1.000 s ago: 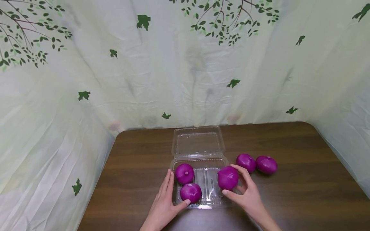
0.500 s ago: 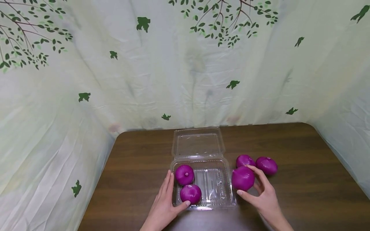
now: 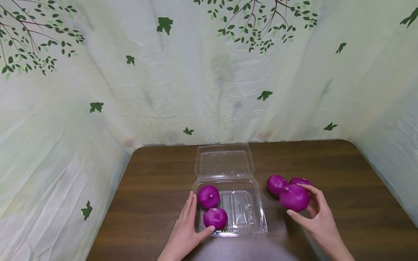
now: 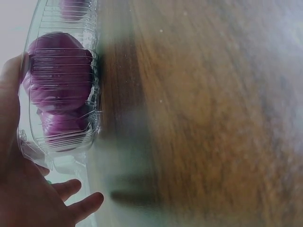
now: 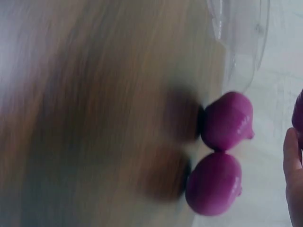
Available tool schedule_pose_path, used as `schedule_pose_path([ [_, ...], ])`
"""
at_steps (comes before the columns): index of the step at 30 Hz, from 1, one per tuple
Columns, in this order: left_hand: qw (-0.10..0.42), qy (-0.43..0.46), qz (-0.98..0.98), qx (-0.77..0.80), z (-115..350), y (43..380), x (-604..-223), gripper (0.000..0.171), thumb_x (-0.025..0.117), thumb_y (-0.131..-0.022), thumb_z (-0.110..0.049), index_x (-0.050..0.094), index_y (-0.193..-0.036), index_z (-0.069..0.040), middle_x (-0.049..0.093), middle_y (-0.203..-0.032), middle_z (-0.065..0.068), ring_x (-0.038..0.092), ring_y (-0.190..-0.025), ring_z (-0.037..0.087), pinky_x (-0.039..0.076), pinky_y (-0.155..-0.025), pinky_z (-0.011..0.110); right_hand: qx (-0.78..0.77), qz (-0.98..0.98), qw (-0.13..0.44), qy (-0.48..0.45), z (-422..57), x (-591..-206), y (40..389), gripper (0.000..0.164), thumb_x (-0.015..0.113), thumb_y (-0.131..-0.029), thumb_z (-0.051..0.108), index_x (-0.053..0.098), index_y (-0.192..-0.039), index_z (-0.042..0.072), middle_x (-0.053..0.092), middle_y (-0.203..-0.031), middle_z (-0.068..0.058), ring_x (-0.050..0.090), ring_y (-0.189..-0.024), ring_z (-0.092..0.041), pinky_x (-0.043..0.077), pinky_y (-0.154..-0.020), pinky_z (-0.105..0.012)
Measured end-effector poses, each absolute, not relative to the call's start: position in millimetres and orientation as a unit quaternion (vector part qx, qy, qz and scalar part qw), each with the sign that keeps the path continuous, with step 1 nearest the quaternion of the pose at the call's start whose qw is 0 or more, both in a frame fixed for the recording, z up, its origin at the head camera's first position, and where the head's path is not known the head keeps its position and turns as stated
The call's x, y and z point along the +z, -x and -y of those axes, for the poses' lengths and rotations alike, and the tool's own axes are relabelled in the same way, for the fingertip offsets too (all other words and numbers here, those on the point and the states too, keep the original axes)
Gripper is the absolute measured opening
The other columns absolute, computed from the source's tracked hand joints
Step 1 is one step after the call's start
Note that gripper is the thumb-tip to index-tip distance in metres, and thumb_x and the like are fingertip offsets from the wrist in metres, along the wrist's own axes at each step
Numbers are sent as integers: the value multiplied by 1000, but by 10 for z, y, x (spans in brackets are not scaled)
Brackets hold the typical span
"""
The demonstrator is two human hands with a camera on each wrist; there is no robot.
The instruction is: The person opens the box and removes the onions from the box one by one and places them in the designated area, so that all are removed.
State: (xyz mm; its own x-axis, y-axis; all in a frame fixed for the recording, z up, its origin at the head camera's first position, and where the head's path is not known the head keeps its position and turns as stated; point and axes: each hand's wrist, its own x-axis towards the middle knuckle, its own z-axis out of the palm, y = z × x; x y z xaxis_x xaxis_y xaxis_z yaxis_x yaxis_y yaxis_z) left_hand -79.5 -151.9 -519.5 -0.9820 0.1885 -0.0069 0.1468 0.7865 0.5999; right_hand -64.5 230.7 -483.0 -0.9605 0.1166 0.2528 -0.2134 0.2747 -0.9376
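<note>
In the head view my right hand (image 3: 321, 217) grips a purple onion (image 3: 293, 198) between thumb and fingers, above the table. It overlaps a second onion (image 3: 299, 180), which lies beside a third onion (image 3: 277, 185). A clear plastic clamshell container (image 3: 243, 208) stands open, with two onions in its left half, a back onion (image 3: 209, 197) and a front onion (image 3: 215, 218). Against the container's left side rests my left hand (image 3: 186, 228), fingers straight, thumb over the front rim by the front onion. The right wrist view shows only part of the held onion (image 5: 298, 113) at its edge.
The container's clear lid (image 3: 225, 161) lies folded back behind it on the brown wooden table (image 3: 156, 181). A pale cloth with printed leaves (image 3: 212, 83) hangs behind the table and along its sides.
My right hand has carried its onion rightward, from over the container's right side to in front of the two onions on the table. The left hand stays at the container.
</note>
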Motion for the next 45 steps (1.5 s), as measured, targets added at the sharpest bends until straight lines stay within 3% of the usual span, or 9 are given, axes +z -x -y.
schedule_pose_path([
  [6, 37, -87, -944, 315, 1507, 809, -5186, 115, 65, -75, -75, 11, -160, -17, 3, -165, -3, 21, -146, 32, 30, -102, 69, 602, 781, 162, -46, -2447, -4817, 669, 90, 77, -72, -18, 30, -146, 0, 43, -137, -9, 53, -118, -7, 46, -91, -15],
  [10, 38, -86, -944, 315, 1501, 814, -5179, 115, 64, -75, -75, 11, -160, -17, 3, -165, -3, 20, -146, 32, 30, -103, 68, 591, 787, 167, -53, -2568, -4798, 685, 94, 78, -70, -19, 31, -149, 5, 42, -138, -8, 52, -118, -6, 45, -90, -13],
  [15, 37, -86, -943, 319, 1500, 812, -5169, 115, 63, -76, -76, 12, -160, -16, 3, -165, -3, 20, -146, 31, 30, -103, 68, 535, 826, 177, -19, -2761, -4797, 719, 93, 83, -70, -11, 39, -149, 11, 43, -136, -2, 50, -119, 1, 42, -90, -9],
  [23, 40, -85, -943, 319, 1513, 817, -5167, 116, 66, -76, -74, 10, -160, -17, 3, -165, -3, 21, -146, 33, 29, -103, 69, 461, 871, 156, 61, -3018, -4827, 728, 85, 87, -77, 17, 41, -148, 20, 47, -131, 6, 47, -107, 10, 38, -83, -3],
  [31, 43, -83, -945, 314, 1518, 814, -5167, 116, 66, -75, -74, 10, -160, -18, 3, -165, -3, 22, -145, 33, 30, -102, 69, 499, 852, 135, 84, -3235, -4892, 745, 80, 81, -83, 12, 33, -147, 11, 48, -122, 9, 55, -97, 13, 47, -74, -8],
  [41, 40, -83, -945, 314, 1513, 806, -5181, 115, 65, -75, -75, 10, -160, -19, 3, -165, -3, 22, -145, 33, 30, -102, 70, 444, 887, 78, 98, -3457, -5000, 821, 91, 82, -82, 26, 26, -146, -8, 45, -130, -32, 44, -85, 20, 46, -66, -7],
  [43, 41, -84, -945, 314, 1510, 807, -5186, 115, 65, -75, -75, 10, -160, -19, 3, -165, -3, 22, -145, 33, 30, -101, 70, 434, 893, 61, 105, -3508, -5026, 844, 92, 81, -83, 31, 26, -146, -8, 46, -129, -36, 46, -83, 17, 46, -64, -9],
  [45, 41, -85, -945, 314, 1507, 809, -5188, 115, 65, -75, -75, 10, -160, -19, 4, -165, -3, 23, -145, 33, 30, -101, 70, 425, 897, 49, 110, -3543, -5056, 869, 93, 81, -83, 34, 28, -146, -9, 47, -129, -37, 55, -86, 5, 46, -63, -9],
])
